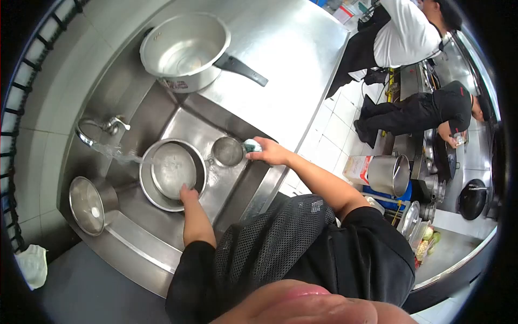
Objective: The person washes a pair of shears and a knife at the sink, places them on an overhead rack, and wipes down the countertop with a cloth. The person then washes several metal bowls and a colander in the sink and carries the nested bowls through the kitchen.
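Note:
Water runs from the faucet [112,125] into a metal bowl [174,170], which sits inside a larger steel pot [200,171] in the sink [216,189]. My left hand [189,195] is closed at the near rim of the inner bowl. Over the sink's right edge, my right hand [268,152] is closed around a small scrubbing pad [251,146], pale and greenish. Just left of that pad, a small round metal cup [227,151] rests on the sink floor.
A pressure cooker pot [186,51] with a black handle stands on the steel counter [280,43]. A lidded pot [93,205] is at the sink's left edge. Two people [407,35] [426,110] stand at the right, near a large pot [388,175]. A cloth [32,266] hangs lower left.

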A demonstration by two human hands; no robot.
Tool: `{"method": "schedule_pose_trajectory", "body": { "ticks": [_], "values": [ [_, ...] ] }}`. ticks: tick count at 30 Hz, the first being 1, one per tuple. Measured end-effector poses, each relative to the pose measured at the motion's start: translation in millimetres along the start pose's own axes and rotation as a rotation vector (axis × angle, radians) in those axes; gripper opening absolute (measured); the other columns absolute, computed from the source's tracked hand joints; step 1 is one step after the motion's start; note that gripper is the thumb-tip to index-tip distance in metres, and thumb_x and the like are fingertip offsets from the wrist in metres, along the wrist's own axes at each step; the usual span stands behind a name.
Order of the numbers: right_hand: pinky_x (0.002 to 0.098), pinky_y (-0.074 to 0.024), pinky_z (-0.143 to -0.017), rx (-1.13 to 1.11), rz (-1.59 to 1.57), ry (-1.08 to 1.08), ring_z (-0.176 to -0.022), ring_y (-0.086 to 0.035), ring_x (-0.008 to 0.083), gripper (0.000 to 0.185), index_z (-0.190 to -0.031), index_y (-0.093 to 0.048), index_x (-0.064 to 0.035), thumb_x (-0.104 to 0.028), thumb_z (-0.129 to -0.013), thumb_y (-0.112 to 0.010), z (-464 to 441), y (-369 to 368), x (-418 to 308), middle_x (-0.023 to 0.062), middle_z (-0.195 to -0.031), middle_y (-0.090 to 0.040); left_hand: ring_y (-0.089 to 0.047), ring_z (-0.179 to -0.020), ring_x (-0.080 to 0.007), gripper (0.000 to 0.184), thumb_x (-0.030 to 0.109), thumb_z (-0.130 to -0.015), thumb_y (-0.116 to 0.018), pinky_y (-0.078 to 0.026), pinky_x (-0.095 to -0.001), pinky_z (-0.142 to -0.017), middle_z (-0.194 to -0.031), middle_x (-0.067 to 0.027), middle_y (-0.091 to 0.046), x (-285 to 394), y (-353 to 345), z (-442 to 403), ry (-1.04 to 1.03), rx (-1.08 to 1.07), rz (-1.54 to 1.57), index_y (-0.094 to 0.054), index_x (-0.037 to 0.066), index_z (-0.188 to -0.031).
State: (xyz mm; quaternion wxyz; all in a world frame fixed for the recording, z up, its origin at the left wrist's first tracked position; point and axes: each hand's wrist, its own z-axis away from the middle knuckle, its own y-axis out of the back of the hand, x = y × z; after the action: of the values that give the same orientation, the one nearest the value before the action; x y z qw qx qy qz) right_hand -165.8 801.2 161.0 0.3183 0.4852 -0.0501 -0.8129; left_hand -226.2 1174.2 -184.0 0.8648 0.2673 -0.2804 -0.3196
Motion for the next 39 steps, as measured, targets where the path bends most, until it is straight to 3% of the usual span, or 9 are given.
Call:
{"method": "schedule_pose_trajectory", "body": {
  "ticks": [5,11,19,22,25,29,33,35,39],
  "values": [
    [0.0333,-0.0323,-0.101,-0.145,-0.084,0.115,-0.122,-0.043,0.0311,0.059,-0.130,-0.043,-0.0040,-0.043,-0.085,-0.048,-19,-26,-12,0.0180,-0.132,-0.046,-0.056,-0.069,-0.0309,0.010,0.008,-0.067,-0.057,-0.043,-0.0450,-0.063,-0.078,-0.0176,-0.060,47,98,90,0.168,0.714,0.792,-0.055,-0.002,-0.067],
    [0.0341,-0.0422,-0.084,-0.250,0.175,0.589,-0.093,-0.055,0.0237,0.030,-0.105,-0.059,-0.0103,-0.013,-0.075,-0.055,-95,-130,-42,0.0121,-0.097,-0.060,-0.053,-0.081,-0.0335,0.005,-0.003,-0.061,-0.051,-0.044,-0.0389,-0.075,-0.085,-0.0144,-0.056,80,184,207,-0.613,1.384,0.064,-0.051,-0.001,-0.065],
    [0.0418,-0.0464,-0.078,0.222,-0.151,0.944,-0.089,-0.057,0.0353,0.024,-0.092,-0.064,-0.0081,-0.004,-0.069,-0.056,-106,-234,-166,0.0171,-0.092,-0.060,-0.052,-0.096,-0.0214,0.020,-0.011,-0.065,-0.045,-0.039,-0.0291,-0.081,-0.107,-0.0226,-0.056,126,219,298,-0.597,1.125,0.962,-0.032,0.004,-0.063],
    [0.0433,-0.0473,-0.075,-0.177,0.123,1.279,-0.081,-0.061,0.0356,0.022,-0.094,-0.063,-0.0067,-0.007,-0.072,-0.056,-73,-246,-147,0.0169,-0.085,-0.061,-0.047,-0.065,-0.0074,0.025,-0.016,-0.065,-0.046,-0.040,-0.0223,-0.058,-0.072,0.0001,-0.052,85,223,287,-0.401,1.081,1.293,-0.038,0.008,-0.067],
    [0.0437,-0.0473,-0.076,-0.354,0.809,0.819,-0.081,-0.061,0.0372,0.027,-0.101,-0.061,-0.0054,-0.009,-0.074,-0.056,-100,-209,-152,0.0183,-0.089,-0.062,-0.048,-0.065,-0.0086,0.022,-0.015,-0.066,-0.045,-0.041,-0.0228,-0.058,-0.074,-0.0016,-0.053,93,213,301,-0.292,1.058,1.313,-0.044,0.006,-0.073],
    [0.0421,-0.0445,-0.087,0.073,0.007,1.059,-0.098,-0.057,0.0377,0.041,-0.112,-0.055,-0.0041,-0.008,-0.071,-0.057,-106,-223,-156,0.0220,-0.106,-0.060,-0.045,-0.064,-0.0088,0.022,-0.012,-0.062,-0.048,-0.040,-0.0248,-0.057,-0.074,-0.0014,-0.051,120,181,285,-0.249,0.807,1.451,-0.047,0.004,-0.077],
    [0.0395,-0.0433,-0.090,-0.540,0.535,0.949,-0.104,-0.055,0.0341,0.038,-0.109,-0.063,-0.0113,-0.012,-0.071,-0.059,-64,-195,-126,0.0189,-0.110,-0.059,-0.054,-0.068,-0.0139,0.026,-0.012,-0.064,-0.044,-0.047,-0.0293,-0.064,-0.079,-0.0056,-0.055,97,205,281,-0.313,0.839,1.604,-0.047,0.002,-0.086],
    [0.0397,-0.0440,-0.089,-0.476,1.134,0.911,-0.105,-0.054,0.0334,0.037,-0.108,-0.064,-0.0145,-0.014,-0.071,-0.059,-53,-135,-153,0.0165,-0.110,-0.058,-0.056,-0.077,-0.0181,0.031,-0.012,-0.065,-0.040,-0.049,-0.0314,-0.067,-0.089,-0.0103,-0.055,77,202,269,-0.252,0.803,1.559,-0.044,0.002,-0.092],
    [0.0379,-0.0433,-0.086,0.089,0.477,0.959,-0.100,-0.053,0.0309,0.033,-0.104,-0.062,-0.0114,-0.008,-0.071,-0.055,-86,-91,-161,0.0139,-0.102,-0.056,-0.053,-0.094,-0.0236,0.046,-0.014,-0.071,-0.038,-0.051,-0.0402,-0.081,-0.104,-0.0150,-0.049,90,193,276,-0.011,0.591,1.677,-0.036,0.002,-0.114]
  ]
}}
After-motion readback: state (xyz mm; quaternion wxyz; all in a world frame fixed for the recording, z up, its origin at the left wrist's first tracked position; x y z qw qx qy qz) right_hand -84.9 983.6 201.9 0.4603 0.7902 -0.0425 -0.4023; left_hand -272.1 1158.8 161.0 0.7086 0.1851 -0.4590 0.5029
